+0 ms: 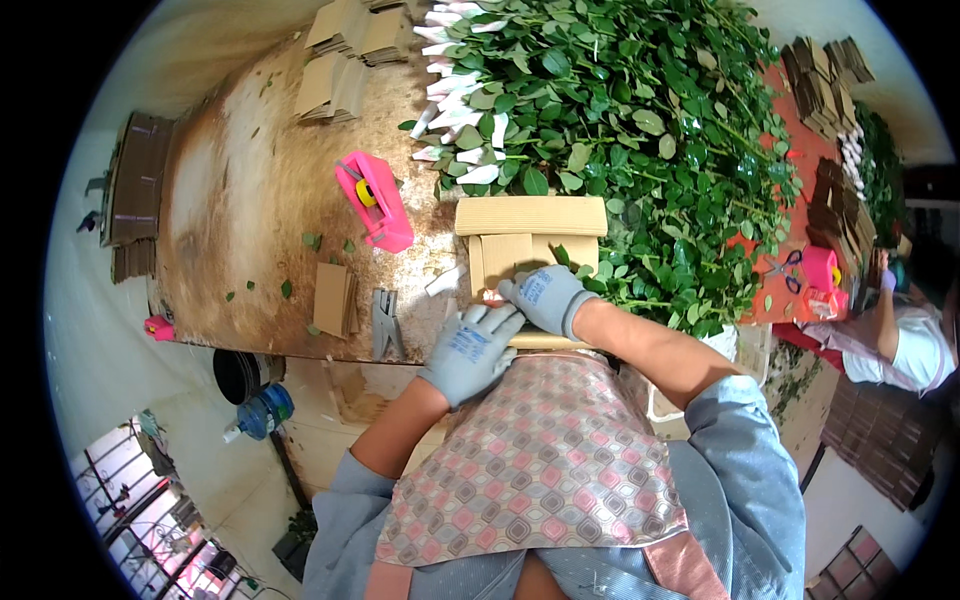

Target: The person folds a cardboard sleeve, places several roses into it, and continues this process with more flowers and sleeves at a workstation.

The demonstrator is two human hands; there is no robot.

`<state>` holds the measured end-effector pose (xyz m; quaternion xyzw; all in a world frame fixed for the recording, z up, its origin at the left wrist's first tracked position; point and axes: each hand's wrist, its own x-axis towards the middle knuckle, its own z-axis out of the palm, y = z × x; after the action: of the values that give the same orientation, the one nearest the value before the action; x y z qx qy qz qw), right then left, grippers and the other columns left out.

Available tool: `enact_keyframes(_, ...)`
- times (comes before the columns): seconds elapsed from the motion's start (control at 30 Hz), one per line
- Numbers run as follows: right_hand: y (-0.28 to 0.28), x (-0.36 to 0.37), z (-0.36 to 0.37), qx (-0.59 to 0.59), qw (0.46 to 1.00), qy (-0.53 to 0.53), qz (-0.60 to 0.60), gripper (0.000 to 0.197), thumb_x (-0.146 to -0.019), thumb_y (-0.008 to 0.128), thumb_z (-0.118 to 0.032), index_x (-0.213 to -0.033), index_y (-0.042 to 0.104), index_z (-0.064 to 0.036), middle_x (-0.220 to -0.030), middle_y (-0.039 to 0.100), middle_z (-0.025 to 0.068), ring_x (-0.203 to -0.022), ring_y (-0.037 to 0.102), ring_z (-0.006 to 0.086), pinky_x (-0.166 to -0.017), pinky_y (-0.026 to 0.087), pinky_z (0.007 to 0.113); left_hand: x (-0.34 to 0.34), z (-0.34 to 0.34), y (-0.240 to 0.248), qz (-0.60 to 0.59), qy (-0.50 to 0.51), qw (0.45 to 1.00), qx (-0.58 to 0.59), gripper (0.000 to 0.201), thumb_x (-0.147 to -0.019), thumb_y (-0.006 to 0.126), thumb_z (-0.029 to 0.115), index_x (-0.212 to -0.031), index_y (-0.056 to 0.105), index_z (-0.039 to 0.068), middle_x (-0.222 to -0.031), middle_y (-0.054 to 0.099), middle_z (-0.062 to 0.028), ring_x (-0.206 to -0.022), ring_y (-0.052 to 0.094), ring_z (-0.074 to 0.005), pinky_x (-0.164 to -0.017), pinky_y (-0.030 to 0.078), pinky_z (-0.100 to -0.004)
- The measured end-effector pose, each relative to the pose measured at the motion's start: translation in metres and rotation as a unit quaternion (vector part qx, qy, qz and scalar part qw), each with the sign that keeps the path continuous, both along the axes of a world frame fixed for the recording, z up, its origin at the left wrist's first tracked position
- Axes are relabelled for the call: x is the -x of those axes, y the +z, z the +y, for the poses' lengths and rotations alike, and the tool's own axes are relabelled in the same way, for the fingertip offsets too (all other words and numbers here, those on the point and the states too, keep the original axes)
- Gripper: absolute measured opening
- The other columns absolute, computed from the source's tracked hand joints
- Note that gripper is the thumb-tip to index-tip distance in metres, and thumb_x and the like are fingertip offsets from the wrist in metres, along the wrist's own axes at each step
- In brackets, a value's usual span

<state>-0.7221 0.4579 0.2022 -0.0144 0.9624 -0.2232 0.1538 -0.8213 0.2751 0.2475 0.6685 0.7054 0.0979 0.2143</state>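
Note:
In front of me on the table lies a piece of corrugated cardboard (530, 216) with a folded-up far edge and a flat sheet (500, 255) on its near part. My right hand (548, 298), in a grey glove, rests over the cardboard with its fingers curled; what they hold, if anything, is hidden. A small pale reddish thing (492, 297), perhaps a flower head, shows by its fingertips. My left hand (470, 350), gloved alike, lies at the near left corner with fingers stretched out toward that thing. A green leaf (560, 255) sticks out beyond the right hand.
Leafy stems (640, 130) with white-wrapped heads (460, 100) fill the far right. Left of the cardboard are a pink tape dispenser (375, 205), a grey stapler (386, 325) and cardboard pieces (334, 300). Further right lie scissors (790, 270); a co-worker (895, 345) is beyond.

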Motion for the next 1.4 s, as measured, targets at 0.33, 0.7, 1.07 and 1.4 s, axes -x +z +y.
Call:
enact_keyframes(0.33, 0.040, -0.045, 0.026, 0.082, 0.978, -0.165, 0.102, 0.029, -0.092, 0.063, -0.020, -0.118, 0.059, -0.0078, -0.107, 0.060, 0.0179, -0.094, 0.061, 0.0380, -0.082, 0.051, 0.047, -0.012, 0.003, -0.025, 0.008, 0.068, 0.998, -0.016, 0.043, -0.085, 0.062, 0.022, -0.126, 0.063, 0.010, -0.140, 0.055, -0.0032, -0.114, 0.053, -0.0269, -0.090, 0.045, -0.0446)
enact_keyframes(0.7, 0.064, -0.061, 0.122, 0.093, 0.976, -0.188, 0.050, 0.019, -0.093, 0.066, -0.025, -0.104, 0.070, -0.0096, -0.095, 0.072, 0.0172, -0.086, 0.070, 0.0360, -0.079, 0.057, 0.044, -0.013, 0.005, -0.021, -0.010, 0.083, 0.996, 0.026, 0.042, -0.085, 0.063, 0.024, -0.126, 0.064, 0.012, -0.143, 0.055, -0.0008, -0.110, 0.055, -0.0246, -0.088, 0.044, -0.0446)
enact_keyframes(1.07, 0.041, 0.145, 0.343, -0.194, 0.891, -0.390, 0.124, 0.029, -0.091, 0.054, -0.014, -0.117, 0.063, -0.0042, -0.117, 0.067, 0.0208, -0.112, 0.063, 0.0385, -0.096, 0.051, 0.045, -0.012, 0.014, -0.019, 0.005, 0.081, 0.994, -0.078, 0.038, -0.071, 0.074, 0.018, -0.109, 0.070, 0.011, -0.126, 0.065, -0.0042, -0.092, 0.062, -0.0288, -0.077, 0.050, -0.0418)
enact_keyframes(1.4, 0.073, 0.132, 0.337, -0.377, 0.862, -0.298, 0.161, 0.025, -0.090, 0.060, -0.022, -0.112, 0.062, -0.0109, -0.110, 0.067, 0.0116, -0.105, 0.062, 0.0293, -0.087, 0.049, 0.042, -0.010, 0.012, -0.017, -0.007, 0.077, 0.995, -0.067, 0.039, -0.070, 0.078, 0.019, -0.108, 0.073, 0.012, -0.127, 0.066, -0.0007, -0.098, 0.062, -0.0283, -0.085, 0.050, -0.0436)
